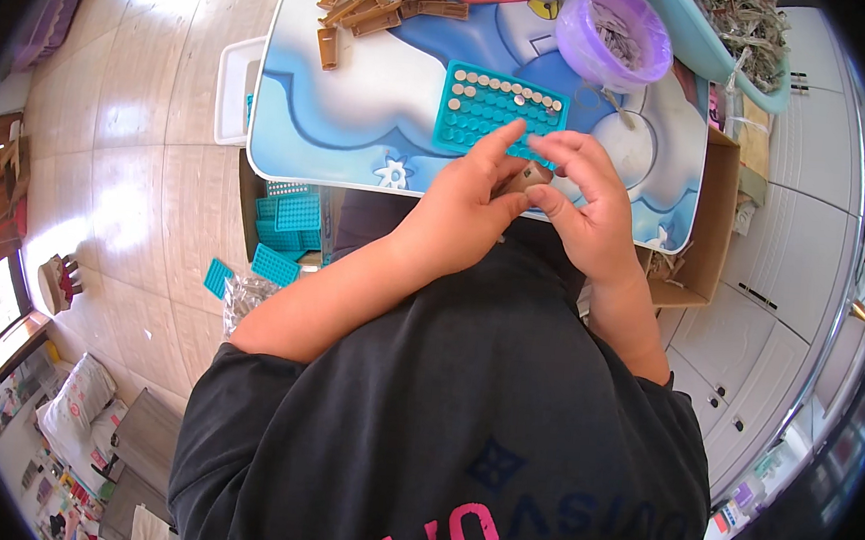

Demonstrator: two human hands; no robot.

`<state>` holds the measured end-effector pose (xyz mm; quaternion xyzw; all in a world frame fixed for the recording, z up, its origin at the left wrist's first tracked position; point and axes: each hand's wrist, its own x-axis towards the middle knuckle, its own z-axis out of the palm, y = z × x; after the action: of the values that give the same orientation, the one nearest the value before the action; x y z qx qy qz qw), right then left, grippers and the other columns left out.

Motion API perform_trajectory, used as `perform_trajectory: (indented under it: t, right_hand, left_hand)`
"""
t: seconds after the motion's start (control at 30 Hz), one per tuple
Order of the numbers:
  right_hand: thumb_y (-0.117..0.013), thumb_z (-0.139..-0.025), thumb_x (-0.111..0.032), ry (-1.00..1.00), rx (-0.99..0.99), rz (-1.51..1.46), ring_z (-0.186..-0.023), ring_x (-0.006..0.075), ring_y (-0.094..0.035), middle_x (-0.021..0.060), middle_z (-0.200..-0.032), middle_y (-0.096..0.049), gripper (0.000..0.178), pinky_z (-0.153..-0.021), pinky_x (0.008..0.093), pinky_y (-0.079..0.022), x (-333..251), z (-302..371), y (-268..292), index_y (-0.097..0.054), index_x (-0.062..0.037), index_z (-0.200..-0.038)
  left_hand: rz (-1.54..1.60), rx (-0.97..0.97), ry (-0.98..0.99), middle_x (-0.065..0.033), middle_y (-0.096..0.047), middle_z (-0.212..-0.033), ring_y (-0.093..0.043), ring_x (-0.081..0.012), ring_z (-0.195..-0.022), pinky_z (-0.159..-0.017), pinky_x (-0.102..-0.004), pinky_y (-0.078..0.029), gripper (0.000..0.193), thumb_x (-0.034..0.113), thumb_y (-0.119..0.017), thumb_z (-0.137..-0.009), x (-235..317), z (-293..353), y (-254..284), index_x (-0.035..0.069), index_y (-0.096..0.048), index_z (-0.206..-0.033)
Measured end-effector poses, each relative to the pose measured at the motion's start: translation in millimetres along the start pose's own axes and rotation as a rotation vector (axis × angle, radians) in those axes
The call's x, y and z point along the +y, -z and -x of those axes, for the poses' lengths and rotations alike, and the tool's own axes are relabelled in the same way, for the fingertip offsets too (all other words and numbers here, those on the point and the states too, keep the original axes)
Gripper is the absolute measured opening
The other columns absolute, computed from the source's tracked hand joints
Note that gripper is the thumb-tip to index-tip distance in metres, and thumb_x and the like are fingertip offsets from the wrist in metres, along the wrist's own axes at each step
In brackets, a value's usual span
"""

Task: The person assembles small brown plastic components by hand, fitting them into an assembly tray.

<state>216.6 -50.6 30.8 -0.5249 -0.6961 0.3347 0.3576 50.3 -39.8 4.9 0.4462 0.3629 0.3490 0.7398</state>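
Close to the table's near edge, my left hand [467,202] and my right hand [593,196] meet around a small brown piece [531,176] with a small dark mark on it. The left thumb and fingers are closed on it from one side. On the other side, the right thumb presses against it, with the right fingers curled over the top. Just beyond my fingertips lies a teal tray [449,136] with rows of round pockets. Small round silvery discs [496,83] fill its far row, and a few more sit at its left and right.
Brown moulded pieces [375,10] are heaped at the table's far left. A purple lined tub [570,54] of grey scraps stands far right, beside a blue basin [690,32] of similar material. More teal trays [291,212] sit below the table at left. A cardboard box [715,209] stands at right.
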Motion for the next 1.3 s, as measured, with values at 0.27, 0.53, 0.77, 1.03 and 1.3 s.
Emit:
perform_trajectory:
  t: [0.27, 0.53, 0.77, 1.03, 1.3]
  right_hand:
    - [-0.07, -0.079, -0.02, -0.07, 0.133, -0.446, -0.083, 0.0116, -0.052, 0.0047, -0.092, -0.056, 0.027, -0.073, 0.0248, -0.042, 13, 9, -1, -0.062, -0.0017, -0.097]
    - [-0.065, -0.085, -0.022, -0.017, 0.302, -0.643, -0.076, 0.0081, -0.049, 0.0031, -0.088, -0.053, 0.028, -0.07, 0.0201, -0.04, 6, 11, -17, -0.056, 0.0019, -0.098]
    - [-0.065, -0.084, -0.022, -0.215, 0.227, -0.481, -0.078, 0.0125, -0.054, 0.0044, -0.083, -0.056, 0.024, -0.071, 0.024, -0.043, 11, 5, -10, -0.06, -0.0005, -0.095]
    - [-0.062, -0.079, -0.016, 0.008, 0.258, 0.426, -0.081, 0.0294, -0.059, 0.0113, -0.085, -0.063, 0.014, -0.072, 0.0358, -0.046, 25, -80, 67, -0.065, -0.005, -0.086]
    - [-0.06, -0.076, -0.015, -0.165, -0.204, 0.955, -0.083, 0.032, -0.061, 0.0146, -0.088, -0.064, 0.016, -0.072, 0.0415, -0.048, 58, -147, 72, -0.065, -0.0074, -0.089]
  left_hand:
    - [-0.251, -0.033, -0.013, -0.0097, -0.063, -0.089, -0.059, -0.0111, -0.073, -0.064, -0.0256, -0.049, 0.03, 0.002, -0.059, -0.085, 28, 5, 1, -0.002, -0.051, -0.113]
    - [-0.286, 0.035, -0.158, -0.0104, -0.065, -0.087, -0.065, -0.0137, -0.076, -0.066, -0.0243, -0.05, 0.018, 0.0, -0.056, -0.085, 27, 6, -6, -0.002, -0.056, -0.103]
    - [0.044, -0.09, 0.102, -0.0082, -0.062, -0.091, -0.063, -0.0145, -0.077, -0.067, -0.0257, -0.051, 0.018, 0.007, -0.052, -0.091, 18, -9, 8, 0.001, -0.052, -0.108]
    - [0.322, -0.108, 0.343, -0.0064, -0.058, -0.095, -0.062, -0.0136, -0.075, -0.07, -0.0268, -0.052, 0.035, 0.02, -0.048, -0.094, 22, -15, 12, 0.007, -0.047, -0.126]
    - [0.386, -0.06, 0.347, -0.0069, -0.059, -0.093, -0.062, -0.0138, -0.075, -0.071, -0.0281, -0.053, 0.032, 0.017, -0.048, -0.094, 21, -19, 16, 0.006, -0.049, -0.124]
